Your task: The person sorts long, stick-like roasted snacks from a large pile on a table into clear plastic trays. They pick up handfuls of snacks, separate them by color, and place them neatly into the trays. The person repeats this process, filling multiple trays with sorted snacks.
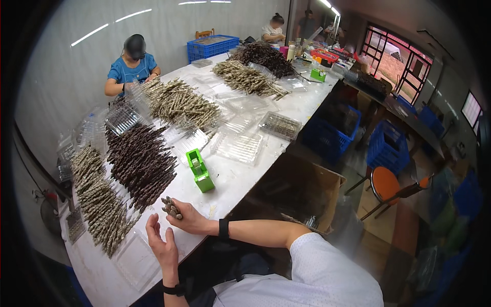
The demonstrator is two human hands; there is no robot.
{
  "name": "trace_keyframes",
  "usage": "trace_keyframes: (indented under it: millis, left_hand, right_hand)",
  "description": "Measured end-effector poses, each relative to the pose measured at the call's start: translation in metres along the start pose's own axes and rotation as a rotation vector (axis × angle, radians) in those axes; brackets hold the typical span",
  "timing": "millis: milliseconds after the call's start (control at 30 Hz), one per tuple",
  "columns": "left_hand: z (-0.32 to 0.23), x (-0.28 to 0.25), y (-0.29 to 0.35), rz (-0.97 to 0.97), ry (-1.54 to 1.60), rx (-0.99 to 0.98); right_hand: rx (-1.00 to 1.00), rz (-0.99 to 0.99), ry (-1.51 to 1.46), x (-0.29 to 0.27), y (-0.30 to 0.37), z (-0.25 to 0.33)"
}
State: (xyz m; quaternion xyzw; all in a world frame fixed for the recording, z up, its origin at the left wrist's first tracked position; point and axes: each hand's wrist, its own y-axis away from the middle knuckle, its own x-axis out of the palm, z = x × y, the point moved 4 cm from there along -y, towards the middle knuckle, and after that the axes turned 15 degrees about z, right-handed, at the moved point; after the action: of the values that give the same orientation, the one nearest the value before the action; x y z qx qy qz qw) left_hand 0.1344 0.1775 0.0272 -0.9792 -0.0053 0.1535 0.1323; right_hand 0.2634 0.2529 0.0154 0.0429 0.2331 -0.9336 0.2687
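My right hand point(190, 219) is closed around a small bundle of knobbly grey-beige sticks point(171, 207), whose ends point away from me. Close beside it, my left hand point(166, 249) has its fingers apart and nothing in it. To the left lies a long pile of twisted beige sticks point(99, 202), with a heap of dark brown sticks point(140, 166) just beyond. A bright green tape dispenser point(200, 171) stands ahead of my right hand. Under and beside my left hand, a clear plastic tray point(134, 261) rests on the white table point(204, 245).
More clear trays point(238, 146) and a filled clear box point(280, 126) lie further along. Across the table a person in blue point(132, 69) works by another beige pile point(179, 102). A cardboard box point(327, 189) and an orange chair point(386, 183) stand right of the table.
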Motion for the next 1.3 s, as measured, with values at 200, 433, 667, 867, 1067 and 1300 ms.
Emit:
trace_keyframes:
  millis: [200,433,667,867,1067,1300]
  left_hand:
    - [-0.033,0.006,-0.010,0.013,0.226,0.213]
    - [-0.053,0.005,-0.014,-0.014,-0.118,0.361]
    - [-0.067,0.006,-0.022,0.000,-0.471,0.449]
    - [-0.066,0.001,-0.034,0.061,-0.302,0.284]
    - [-0.089,0.012,-0.034,-0.072,-0.530,0.444]
    - [-0.083,0.013,-0.037,0.080,-0.623,0.395]
  right_hand:
    - [-0.049,0.329,0.049,0.008,-0.001,0.003]
    - [-0.002,0.554,-0.086,0.013,-0.006,0.028]
    - [0.008,0.465,-0.092,0.018,-0.008,0.005]
    - [-0.105,0.183,-0.135,0.020,-0.007,0.017]
    - [-0.167,0.049,-0.001,0.022,0.000,0.005]
    - [-0.283,0.035,0.041,0.020,-0.002,0.013]
